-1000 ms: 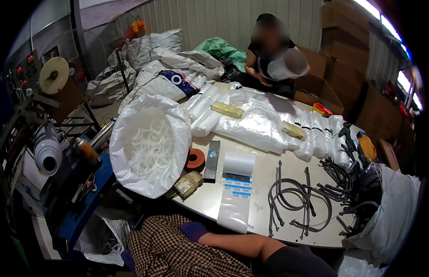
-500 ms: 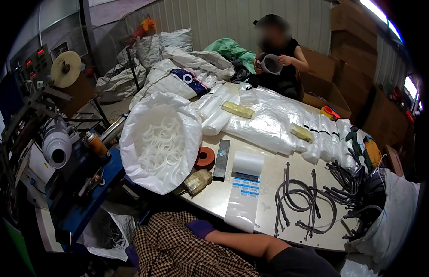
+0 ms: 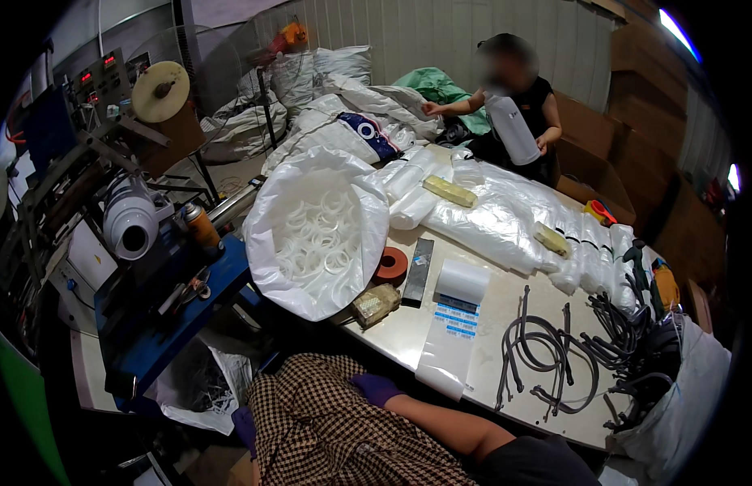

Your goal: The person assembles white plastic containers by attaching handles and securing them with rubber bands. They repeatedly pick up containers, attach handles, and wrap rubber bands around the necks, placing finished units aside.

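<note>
Both of my hands wear purple gloves and rest low, beside the brown checked cloth [image 3: 311,405] over my lap. My right hand [image 3: 377,390] lies against the cloth's upper edge, below the table front; its fingers are mostly hidden. Only a sliver of my left hand [image 3: 244,429] shows at the cloth's left side, so its fingers cannot be made out. Ahead of my right hand, a roll of clear film with blue labels [image 3: 450,324] stretches to the table's near edge. A white plastic bag full of translucent rings [image 3: 319,235] stands to the left of it.
Grey rubber strips [image 3: 546,360] lie on the table [image 3: 497,316] at right. A red-brown tape roll [image 3: 390,266], a dark flat bar [image 3: 418,274] and a wrapped block [image 3: 376,305] sit by the bag. Machinery [image 3: 133,219] stands left. Across the table, a co-worker [image 3: 517,113] holds a white sleeve.
The view has shifted, moving the scene rightward in the picture. The co-worker, who held a grey ring-shaped piece, now holds a white sleeve and reaches one arm leftward. My hands stay by the cloth.
</note>
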A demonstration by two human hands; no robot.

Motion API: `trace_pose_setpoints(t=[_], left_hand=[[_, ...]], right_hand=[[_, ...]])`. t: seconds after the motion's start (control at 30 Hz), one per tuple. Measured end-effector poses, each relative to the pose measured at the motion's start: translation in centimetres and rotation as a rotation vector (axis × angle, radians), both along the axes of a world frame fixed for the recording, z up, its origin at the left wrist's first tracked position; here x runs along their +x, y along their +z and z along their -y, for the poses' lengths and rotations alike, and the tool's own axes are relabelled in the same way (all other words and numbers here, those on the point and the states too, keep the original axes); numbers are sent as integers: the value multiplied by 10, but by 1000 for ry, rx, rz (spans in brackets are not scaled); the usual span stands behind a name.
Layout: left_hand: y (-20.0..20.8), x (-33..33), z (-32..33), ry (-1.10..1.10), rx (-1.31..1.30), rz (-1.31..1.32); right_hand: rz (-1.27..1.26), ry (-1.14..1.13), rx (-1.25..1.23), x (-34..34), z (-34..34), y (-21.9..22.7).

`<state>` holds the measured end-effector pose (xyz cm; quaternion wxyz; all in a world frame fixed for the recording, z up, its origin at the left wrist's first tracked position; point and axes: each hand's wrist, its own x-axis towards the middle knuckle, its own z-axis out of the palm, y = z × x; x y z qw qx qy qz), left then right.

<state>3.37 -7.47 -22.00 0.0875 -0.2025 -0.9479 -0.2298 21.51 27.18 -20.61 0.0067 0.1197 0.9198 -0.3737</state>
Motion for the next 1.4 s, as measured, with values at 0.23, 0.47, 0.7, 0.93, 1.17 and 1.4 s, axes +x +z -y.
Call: trace_pose_setpoints(t=[0.23, 0.47, 0.7, 0.93, 1.17, 1.4], left_hand=[[-5, -8, -9, -24, 48, -38], [-5, -15, -6, -11, 83, -3], [-8, -23, -5, 8, 142, 26], [11, -12, 5, 38, 377, 147], [-7, 29, 29, 134, 942, 527], [-30, 142, 181, 460, 560, -13]], right_hand=[[-66, 115, 321, 104, -8, 113], [-236, -589, 900, 249, -40, 203], [-104, -730, 663, 274, -83, 137], [-366, -750, 432, 215, -185, 143], [-350, -791, 607, 169, -160, 213], [-752, 147, 506, 72, -21, 215]])
